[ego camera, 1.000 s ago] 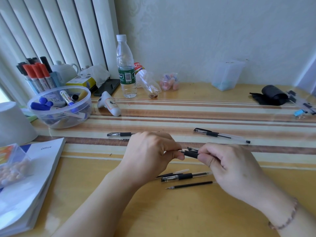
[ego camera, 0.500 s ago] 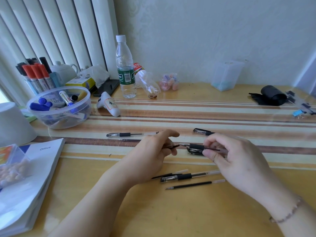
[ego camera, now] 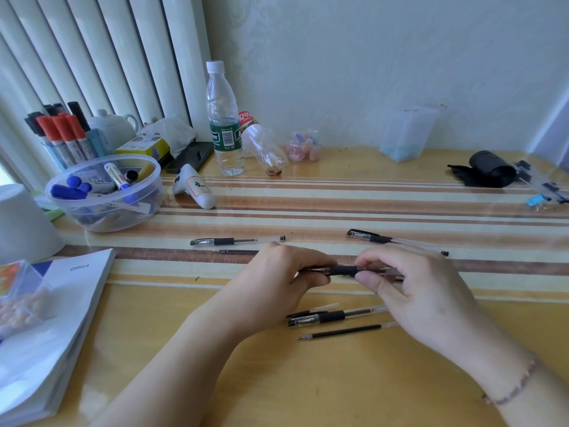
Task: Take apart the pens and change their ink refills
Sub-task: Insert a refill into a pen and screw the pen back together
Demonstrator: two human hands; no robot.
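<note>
Both hands meet over the striped wooden worktop (ego camera: 400, 198), clamped on one clear-barrelled gel pen with a black rubber grip (ego camera: 345, 270). Left hand (ego camera: 277, 282) pinches the tip end; right hand (ego camera: 409, 291) curls round the barrel. Pen is held level, just above the worktop.

Judgement: the tip section is being screwed on or off; which, I cannot tell. Keep the barrel still, turn only the tip end, keep both parts in line.

A loose black ink refill (ego camera: 348, 331) lies near the right hand, beside another black-gripped pen (ego camera: 335, 316).
</note>
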